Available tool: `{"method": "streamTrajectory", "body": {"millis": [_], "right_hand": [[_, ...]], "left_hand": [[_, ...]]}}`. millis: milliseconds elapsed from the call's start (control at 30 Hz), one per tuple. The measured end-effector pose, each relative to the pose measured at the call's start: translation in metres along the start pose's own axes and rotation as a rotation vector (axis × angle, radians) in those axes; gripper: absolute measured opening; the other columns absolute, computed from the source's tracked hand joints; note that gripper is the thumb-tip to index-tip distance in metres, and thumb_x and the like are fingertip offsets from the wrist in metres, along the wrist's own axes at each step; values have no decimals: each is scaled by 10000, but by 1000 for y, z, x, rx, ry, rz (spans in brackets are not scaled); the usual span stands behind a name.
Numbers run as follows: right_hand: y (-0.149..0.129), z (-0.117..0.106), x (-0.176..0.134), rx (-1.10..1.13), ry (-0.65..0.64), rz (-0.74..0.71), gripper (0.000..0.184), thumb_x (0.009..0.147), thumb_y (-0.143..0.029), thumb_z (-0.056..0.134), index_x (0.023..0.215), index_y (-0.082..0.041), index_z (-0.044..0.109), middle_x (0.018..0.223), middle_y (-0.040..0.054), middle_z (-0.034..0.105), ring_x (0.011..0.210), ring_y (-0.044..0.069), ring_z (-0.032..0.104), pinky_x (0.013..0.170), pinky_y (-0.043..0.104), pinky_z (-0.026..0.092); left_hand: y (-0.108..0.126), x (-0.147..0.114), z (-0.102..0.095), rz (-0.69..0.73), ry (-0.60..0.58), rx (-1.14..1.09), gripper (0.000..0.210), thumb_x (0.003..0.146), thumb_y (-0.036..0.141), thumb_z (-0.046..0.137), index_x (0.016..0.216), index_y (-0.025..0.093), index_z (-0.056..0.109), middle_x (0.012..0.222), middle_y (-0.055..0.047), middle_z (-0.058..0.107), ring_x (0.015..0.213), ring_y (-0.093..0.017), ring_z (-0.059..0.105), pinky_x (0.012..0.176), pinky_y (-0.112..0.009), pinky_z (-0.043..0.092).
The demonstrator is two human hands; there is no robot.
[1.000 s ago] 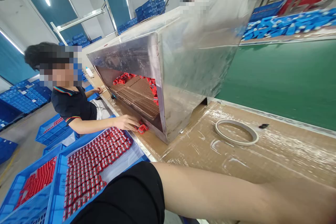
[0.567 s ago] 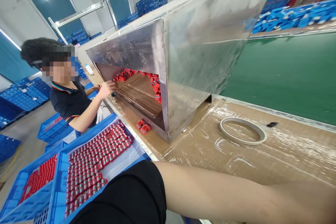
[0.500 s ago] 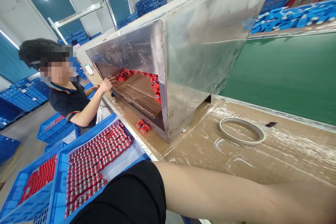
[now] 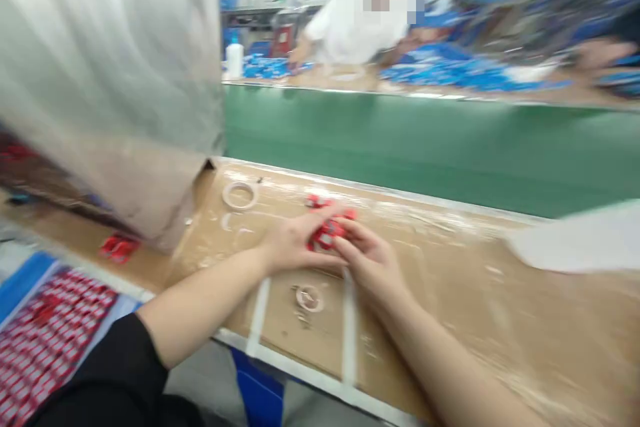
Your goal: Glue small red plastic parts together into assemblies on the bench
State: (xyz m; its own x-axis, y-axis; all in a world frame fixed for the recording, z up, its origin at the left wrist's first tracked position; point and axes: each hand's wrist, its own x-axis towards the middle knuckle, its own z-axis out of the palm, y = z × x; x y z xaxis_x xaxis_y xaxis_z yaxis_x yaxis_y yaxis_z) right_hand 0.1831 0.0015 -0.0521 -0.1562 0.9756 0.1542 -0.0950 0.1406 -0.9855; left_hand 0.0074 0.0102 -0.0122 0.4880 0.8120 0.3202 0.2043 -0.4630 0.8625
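Observation:
A small cluster of red plastic pieces (image 4: pixel 326 236) with pale patches sits on the brown table between my hands. My left hand (image 4: pixel 294 240) curves round its left side, thumb below and fingers above. From the right, the fingertips of my right hand (image 4: pixel 373 257) pinch at the same cluster. Motion blur and the fingers hide part of the pieces, so their exact kind is unclear. Just below my hands, a small pale ring (image 4: pixel 299 297) lies on a board between two white tape strips. Farther left is a larger roll of tape (image 4: pixel 226 196).
A metal hood (image 4: pixel 125 80) stands at the left, with two red pieces (image 4: pixel 119 248) beside it. Below is a crate of rows of red pieces (image 4: pixel 55 340). A green belt (image 4: pixel 400 140) runs behind the table. A white sheet (image 4: pixel 585 240) lies right; a person in white (image 4: pixel 360 30) works across.
The view has swung right, from the hood and a co-worker to the table before me. Both my hands now show, closed around red pieces; earlier only one blurred arm was visible.

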Motion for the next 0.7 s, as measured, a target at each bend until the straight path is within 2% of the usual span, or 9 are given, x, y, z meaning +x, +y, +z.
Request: {"method": "streamTrajectory", "body": {"millis": [67, 133, 200, 267, 500, 700], "right_hand": [[-6, -21, -5, 17, 74, -9, 485, 824, -504, 825, 1197, -233, 677, 1168, 95, 734, 1048, 258, 717, 948, 417, 603], [-5, -24, -2, 57, 97, -32, 500, 821, -514, 821, 1213, -246, 668, 1218, 95, 723, 1116, 269, 701, 1011, 436, 576], [-2, -21, 2, 68, 80, -51, 472, 839, -497, 810, 1215, -251, 665, 1222, 90, 722, 1140, 266, 692, 1034, 437, 564], [-2, -18, 4, 71, 55, -66, 434, 857, -470, 801, 1211, -258, 666, 1239, 83, 715, 1166, 257, 681, 1048, 428, 557], [-11, -24, 4, 40, -51, -55, 507, 852, -450, 811, 1281, -253, 626, 1324, 97, 680, 1248, 260, 644, 1108, 451, 527], [-7, -24, 6, 23, -58, -71, 509, 828, -461, 829, 1221, -218, 617, 1249, 118, 700, 1193, 248, 670, 1088, 440, 542]], "left_hand": [[-10, 4, 3, -87, 75, -81, 871, 795, 537, 802, 1550, 281, 452, 1428, -110, 620, 951, -222, 712, 866, -345, 588], [-14, 4, 4, -165, 64, -131, 756, 851, 558, 739, 1507, 253, 518, 1100, -92, 755, 659, -141, 639, 655, -277, 540], [-13, 2, 3, -209, 28, -169, 655, 901, 561, 677, 1463, 239, 574, 749, -22, 709, 544, -117, 560, 566, -237, 466], [-11, 1, 3, -229, 25, -193, 613, 914, 561, 660, 1430, 235, 609, 610, 13, 620, 536, -123, 556, 563, -230, 451], [-19, 1, 3, -249, 41, -183, 627, 893, 558, 685, 1412, 210, 630, 613, 18, 595, 549, -120, 534, 567, -230, 439], [-19, -2, 3, -240, 10, -170, 596, 922, 547, 648, 1411, 205, 634, 726, -14, 675, 590, -136, 585, 587, -239, 457]]}}
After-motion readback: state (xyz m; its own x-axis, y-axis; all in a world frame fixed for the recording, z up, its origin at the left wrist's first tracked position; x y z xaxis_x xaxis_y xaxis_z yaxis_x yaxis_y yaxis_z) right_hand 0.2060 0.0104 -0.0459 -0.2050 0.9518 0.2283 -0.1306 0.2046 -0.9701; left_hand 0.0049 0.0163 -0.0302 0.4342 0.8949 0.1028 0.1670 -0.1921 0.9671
